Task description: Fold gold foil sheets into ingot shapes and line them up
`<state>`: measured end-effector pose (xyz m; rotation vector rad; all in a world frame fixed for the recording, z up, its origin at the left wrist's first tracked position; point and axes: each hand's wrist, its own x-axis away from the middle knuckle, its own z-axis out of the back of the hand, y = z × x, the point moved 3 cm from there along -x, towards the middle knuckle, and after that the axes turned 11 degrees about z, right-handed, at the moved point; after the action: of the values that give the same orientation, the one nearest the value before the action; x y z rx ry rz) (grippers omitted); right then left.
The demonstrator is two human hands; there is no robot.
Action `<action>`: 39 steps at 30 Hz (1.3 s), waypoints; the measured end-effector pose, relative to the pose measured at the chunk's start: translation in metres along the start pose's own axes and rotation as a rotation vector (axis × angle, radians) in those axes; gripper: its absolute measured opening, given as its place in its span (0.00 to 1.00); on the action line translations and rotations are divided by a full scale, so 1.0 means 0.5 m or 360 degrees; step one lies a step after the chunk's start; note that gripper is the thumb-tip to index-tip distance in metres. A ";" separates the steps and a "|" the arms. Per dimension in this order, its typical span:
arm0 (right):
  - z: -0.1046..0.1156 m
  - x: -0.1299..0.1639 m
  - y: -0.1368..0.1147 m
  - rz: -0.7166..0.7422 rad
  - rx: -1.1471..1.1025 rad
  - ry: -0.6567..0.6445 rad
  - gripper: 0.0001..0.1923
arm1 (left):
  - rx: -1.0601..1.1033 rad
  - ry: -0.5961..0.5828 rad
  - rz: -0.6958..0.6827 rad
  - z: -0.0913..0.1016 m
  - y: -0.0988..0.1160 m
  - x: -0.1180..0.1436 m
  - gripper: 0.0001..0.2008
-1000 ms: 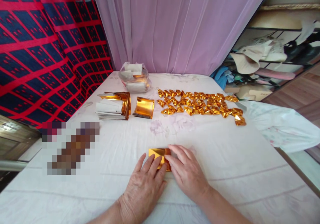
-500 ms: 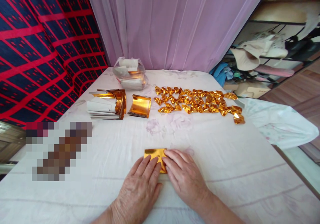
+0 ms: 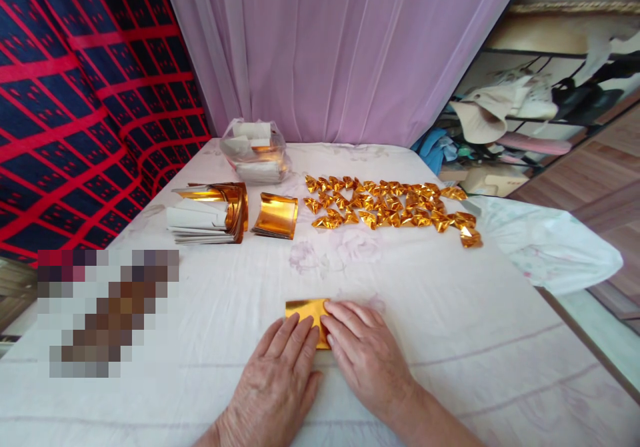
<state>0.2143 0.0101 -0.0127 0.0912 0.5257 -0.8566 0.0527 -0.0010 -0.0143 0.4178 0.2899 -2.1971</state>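
Both hands pressing a gold foil sheet flat on the bed.

The foil [image 3: 305, 312] lies near the bed's [image 3: 450, 340] near edge, long axis running left to right. The left hand [image 3: 273, 384] and right hand [image 3: 367, 360] lie side by side, palms down, fingers spread flat over the foil's near and right parts, gripping nothing.

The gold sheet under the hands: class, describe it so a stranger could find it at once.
Start at the white cloth covering the table and come to its near edge, where the left hand and right hand press side by side. The gold sheet lies flat beneath their fingertips. Unlike the curled foil stack and the folded gold pieces farther back, it lies alone.
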 end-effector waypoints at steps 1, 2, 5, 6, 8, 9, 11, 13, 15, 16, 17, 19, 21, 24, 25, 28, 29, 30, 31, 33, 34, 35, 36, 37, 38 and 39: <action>0.000 -0.001 0.000 -0.0004 0.0002 -0.0001 0.13 | 0.0005 0.0003 -0.0002 0.000 0.000 0.000 0.20; 0.000 -0.001 -0.001 -0.0007 0.0004 0.0000 0.13 | 0.0008 0.0004 -0.0001 -0.001 -0.001 0.000 0.20; -0.001 0.000 -0.001 -0.0017 0.0016 -0.0008 0.13 | 0.0018 0.0004 0.0007 -0.004 -0.003 0.001 0.20; -0.002 0.001 -0.002 -0.0019 0.0021 -0.0014 0.13 | 0.0022 0.0002 0.0011 -0.004 -0.003 0.002 0.20; -0.002 0.002 -0.001 -0.0019 0.0028 -0.0026 0.13 | 0.0028 -0.0001 0.0021 -0.006 -0.004 0.004 0.21; -0.003 0.003 -0.001 -0.0019 0.0029 -0.0037 0.13 | 0.0032 -0.0003 0.0026 -0.007 -0.004 0.005 0.21; -0.002 0.003 0.000 -0.0017 0.0028 -0.0052 0.14 | 0.0042 -0.0012 0.0038 -0.009 -0.005 0.006 0.21; -0.001 0.003 0.000 -0.0018 0.0026 -0.0065 0.14 | 0.0054 -0.0020 0.0051 -0.010 -0.005 0.006 0.21; 0.000 0.002 0.001 -0.0022 0.0025 -0.0076 0.14 | 0.0060 -0.0028 0.0057 -0.011 -0.005 0.006 0.21; 0.000 0.002 0.001 -0.0023 0.0026 -0.0081 0.14 | 0.0061 -0.0030 0.0056 -0.011 -0.005 0.006 0.21; 0.000 0.002 0.001 -0.0025 0.0027 -0.0087 0.14 | 0.0060 -0.0032 0.0054 -0.011 -0.005 0.006 0.21; -0.001 0.002 0.001 -0.0033 0.0031 -0.0093 0.14 | 0.0063 -0.0031 0.0056 -0.011 -0.005 0.006 0.21; -0.003 0.003 0.001 -0.0044 0.0032 -0.0095 0.14 | 0.0080 -0.0025 0.0063 -0.011 -0.006 0.007 0.21; -0.004 0.003 0.000 -0.0044 0.0020 -0.0098 0.13 | 0.0107 -0.0036 0.0071 -0.012 -0.006 0.008 0.21; -0.004 0.003 0.000 -0.0046 0.0014 -0.0105 0.13 | 0.0106 -0.0040 0.0072 -0.012 -0.006 0.007 0.21; -0.003 0.002 0.001 -0.0069 -0.0006 -0.0118 0.13 | 0.0085 -0.0047 0.0071 -0.011 -0.005 0.005 0.21; -0.003 0.001 0.002 -0.0076 -0.0011 -0.0114 0.13 | 0.0082 -0.0047 0.0073 -0.010 -0.005 0.005 0.20; -0.003 0.001 0.002 -0.0079 -0.0016 -0.0109 0.14 | 0.0083 -0.0048 0.0077 -0.010 -0.005 0.004 0.20; -0.003 0.000 0.002 -0.0077 -0.0020 -0.0105 0.14 | 0.0088 -0.0047 0.0082 -0.010 -0.005 0.004 0.20; -0.003 0.000 0.002 -0.0072 -0.0025 -0.0101 0.14 | 0.0097 -0.0041 0.0090 -0.010 -0.005 0.003 0.20; -0.003 0.000 0.002 -0.0072 -0.0028 -0.0101 0.15 | 0.0099 -0.0038 0.0094 -0.010 -0.005 0.003 0.20; -0.004 0.000 0.002 -0.0076 -0.0034 -0.0103 0.15 | 0.0100 -0.0038 0.0100 -0.010 -0.005 0.003 0.20; -0.004 0.000 0.003 -0.0085 -0.0042 -0.0104 0.15 | 0.0099 -0.0046 0.0107 -0.011 -0.005 0.003 0.20; -0.005 0.000 0.004 -0.0098 -0.0055 -0.0103 0.15 | 0.0100 -0.0057 0.0114 -0.011 -0.004 0.003 0.20; -0.005 0.000 0.005 -0.0113 -0.0076 -0.0100 0.15 | 0.0101 -0.0070 0.0122 -0.012 -0.004 0.003 0.20; -0.006 -0.001 0.007 -0.0128 -0.0105 -0.0098 0.14 | 0.0103 -0.0081 0.0126 -0.012 -0.004 0.003 0.20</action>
<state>0.2156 0.0136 -0.0153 -0.0165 0.5019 -0.9167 0.0515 0.0014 -0.0203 0.4014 0.1717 -2.1402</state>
